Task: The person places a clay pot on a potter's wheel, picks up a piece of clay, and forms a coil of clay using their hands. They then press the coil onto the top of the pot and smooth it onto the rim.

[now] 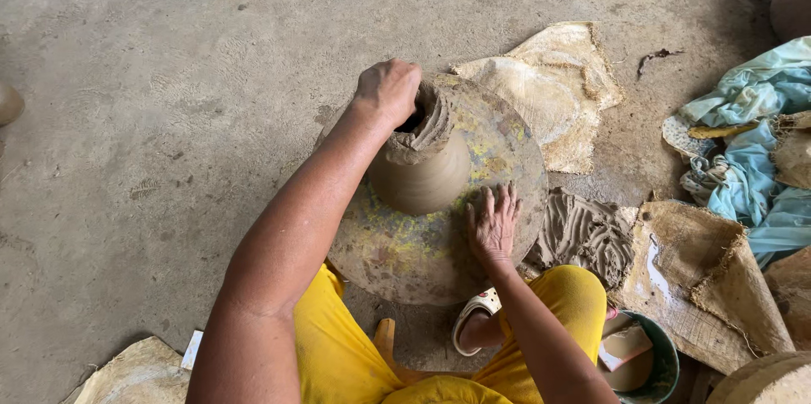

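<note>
Clay pot (pixel 422 171), wet and soft, stands centred on your round wheel (pixel 507 150) on the floor. Your left hand (pixel 389 90) curls its fingers over the ragged rim; your right hand (pixel 492 222) lies flat, fingers spread, on the wheel. Handle it gently, low on the belly.

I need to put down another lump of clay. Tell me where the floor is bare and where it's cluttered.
Bare concrete floor spreads wide left of the round wheel board and beyond the clay pot, up to the woven mat. Right is crowded: wet clay slab, burlap sacks, blue cloth, green bucket. On the board, the right hand rests flat; left hand grips the rim.
</note>
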